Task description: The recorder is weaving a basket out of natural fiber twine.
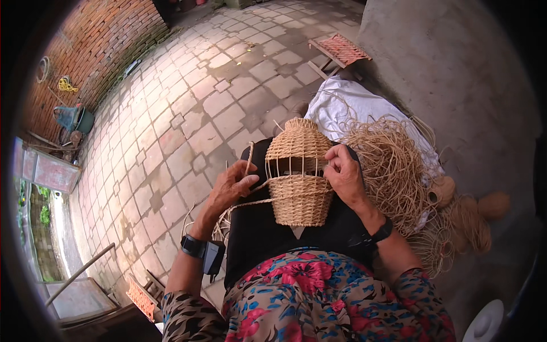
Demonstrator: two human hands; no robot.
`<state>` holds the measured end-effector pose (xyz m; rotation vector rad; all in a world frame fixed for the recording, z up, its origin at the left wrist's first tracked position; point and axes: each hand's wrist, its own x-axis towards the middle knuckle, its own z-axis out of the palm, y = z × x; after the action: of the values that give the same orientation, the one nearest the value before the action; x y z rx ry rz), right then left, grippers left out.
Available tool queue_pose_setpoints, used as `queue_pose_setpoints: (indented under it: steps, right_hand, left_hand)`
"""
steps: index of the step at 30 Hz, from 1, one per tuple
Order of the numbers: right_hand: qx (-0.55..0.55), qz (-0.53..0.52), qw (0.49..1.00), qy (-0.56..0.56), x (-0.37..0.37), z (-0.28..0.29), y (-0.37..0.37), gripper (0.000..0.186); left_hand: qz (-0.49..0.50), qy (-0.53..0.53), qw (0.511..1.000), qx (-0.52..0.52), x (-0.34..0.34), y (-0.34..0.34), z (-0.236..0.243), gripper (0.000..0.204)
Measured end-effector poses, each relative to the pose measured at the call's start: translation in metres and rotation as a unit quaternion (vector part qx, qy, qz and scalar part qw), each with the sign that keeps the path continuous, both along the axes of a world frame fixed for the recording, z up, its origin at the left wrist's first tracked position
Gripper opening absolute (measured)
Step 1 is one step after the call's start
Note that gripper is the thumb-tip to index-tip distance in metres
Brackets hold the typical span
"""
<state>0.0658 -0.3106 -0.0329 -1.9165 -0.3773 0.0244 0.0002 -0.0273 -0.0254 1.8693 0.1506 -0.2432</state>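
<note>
**Left hand [232, 183] closed on cord, right hand [345, 175] set at the basket's edge**

In the head view, cord [250, 158] is gripped between the left thumb and fingers, apparently to keep it taut. The right fingers are curled at the right side of the woven basket [302, 199]; whether a stake is pinched cannot be told. The basket is rested on the dark-clad lap [249, 231], probably so that both sides can be reached. Its long axis is laid near to far, the narrow neck pointed away from the body. Loose cord [387, 171] is heaped to the right, seemingly for easy reach.
</note>
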Motion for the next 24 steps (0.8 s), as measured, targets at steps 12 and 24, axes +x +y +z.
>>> queue_pose_setpoints:
  steps: [12, 24]
  right_hand:
    - [-0.030, -0.042, 0.997, -0.061, -0.008, -0.001, -0.007, 0.016]
    - [-0.024, -0.013, 0.997, -0.074, -0.035, 0.022, -0.005, 0.015]
  left_hand:
    - [0.127, -0.264, 0.874, 0.387, -0.144, 0.111, 0.159, 0.011]
    - [0.016, -0.100, 0.971, -0.218, -0.006, -0.043, 0.029, 0.017]
